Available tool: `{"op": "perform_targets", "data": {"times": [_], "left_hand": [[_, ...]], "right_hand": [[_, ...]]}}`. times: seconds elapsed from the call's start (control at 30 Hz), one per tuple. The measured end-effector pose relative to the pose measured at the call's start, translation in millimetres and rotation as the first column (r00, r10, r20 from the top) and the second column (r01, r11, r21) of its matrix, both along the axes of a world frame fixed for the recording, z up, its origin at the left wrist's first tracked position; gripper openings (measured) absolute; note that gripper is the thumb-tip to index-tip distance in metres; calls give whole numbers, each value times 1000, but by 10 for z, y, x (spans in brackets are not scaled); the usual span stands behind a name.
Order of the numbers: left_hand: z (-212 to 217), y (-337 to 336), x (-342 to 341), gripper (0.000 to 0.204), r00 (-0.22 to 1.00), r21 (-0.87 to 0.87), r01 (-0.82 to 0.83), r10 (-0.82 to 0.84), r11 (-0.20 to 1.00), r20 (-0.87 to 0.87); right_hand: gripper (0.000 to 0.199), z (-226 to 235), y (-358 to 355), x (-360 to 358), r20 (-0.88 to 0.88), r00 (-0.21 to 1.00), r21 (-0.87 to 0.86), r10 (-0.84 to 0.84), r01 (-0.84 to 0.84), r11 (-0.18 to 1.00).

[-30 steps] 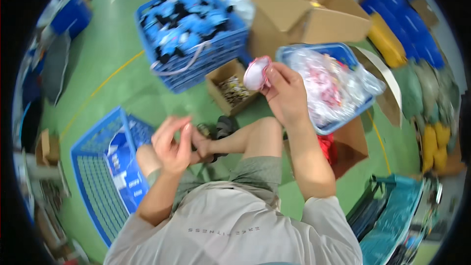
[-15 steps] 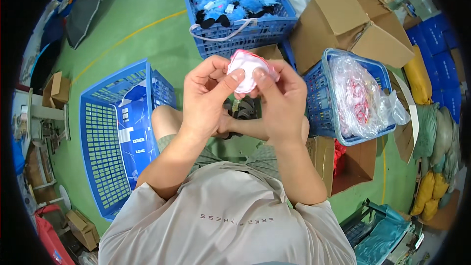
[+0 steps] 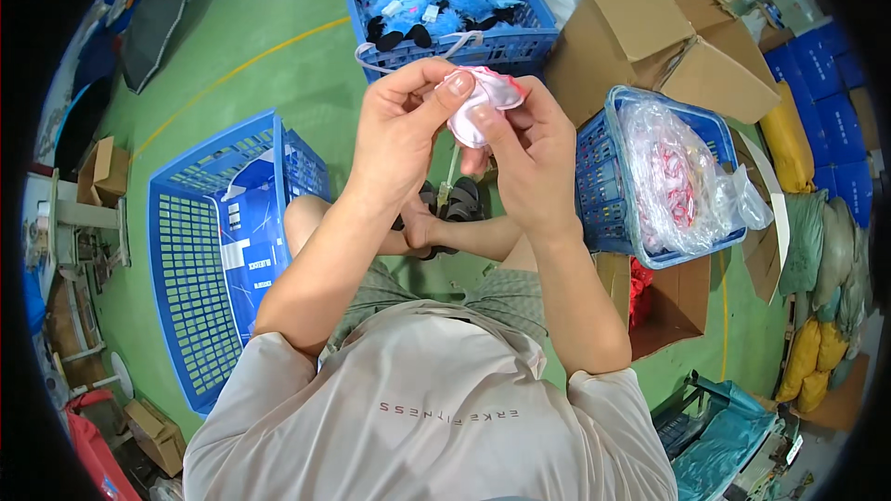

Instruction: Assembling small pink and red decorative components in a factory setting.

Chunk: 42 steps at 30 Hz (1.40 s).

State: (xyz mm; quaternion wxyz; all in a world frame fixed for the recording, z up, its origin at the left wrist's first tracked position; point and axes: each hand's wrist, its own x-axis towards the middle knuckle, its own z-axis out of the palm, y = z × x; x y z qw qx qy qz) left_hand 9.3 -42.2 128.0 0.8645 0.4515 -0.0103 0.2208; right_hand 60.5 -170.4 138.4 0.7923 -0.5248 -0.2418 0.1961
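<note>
Fabric piece: the small pink-and-white fabric piece [image 3: 467, 128] is up between the two hands, in front of the far basket; thumbs cover part of its face, so its full shape cannot be made out.
Left hand: the left hand [image 3: 399, 134] pinches its upper left part, thumb on top; the fingers behind are mostly hidden.
Right hand: the right hand [image 3: 538, 158] pinches the piece too, thumb pressed on its lower face, the other fingers curled behind and partly out of sight.
Slim pale item: below the hands, a slim pale item [image 3: 449, 176] shows in part, its kind unclear.
Far basket: the blue basket [image 3: 510, 46] of blue-and-black plush toys [image 3: 445, 0] is cut off by the upper edge.
Right basket: clear plastic [image 3: 733, 209] blurs the pink and red contents of the blue basket [image 3: 601, 172].
Low carton: red material [image 3: 640, 292] shows inside the carton [image 3: 682, 306], partly under the right basket.
Left basket: the slatted basket [image 3: 190, 297] holds a blue printed package [image 3: 251, 255].
Floor: green [image 3: 260, 0], crossed by a yellow line [image 3: 241, 65].
Room edge: sacks [image 3: 806, 246] and blue boxes [image 3: 831, 121] line the right; the dark rim crops the clutter at left.
</note>
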Motion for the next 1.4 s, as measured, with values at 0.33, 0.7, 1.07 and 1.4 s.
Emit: {"op": "perform_targets", "data": {"times": [0.33, 0.7, 1.07, 1.4], "left_hand": [[-111, 73, 95, 7, 984, 186, -168, 153, 968, 92], [-245, 78, -75, 5, 961, 247, -272, 248, 930, 124], [-205, -10, -146, 4, 940, 391, -338, 287, 856, 183], [-284, -51, -180, 2, 908, 543, -419, 356, 728, 222]], "right_hand": [[9, -106, 55, 224, 190, 982, -177, 7, 27, 984], [7, -251, 186, 28, 697, 708, -163, -118, 316, 935], [10, -442, 199, 5, 787, 577, 29, -221, 322, 946], [11, -532, 138, -17, 761, 609, 33, -224, 308, 951]]}}
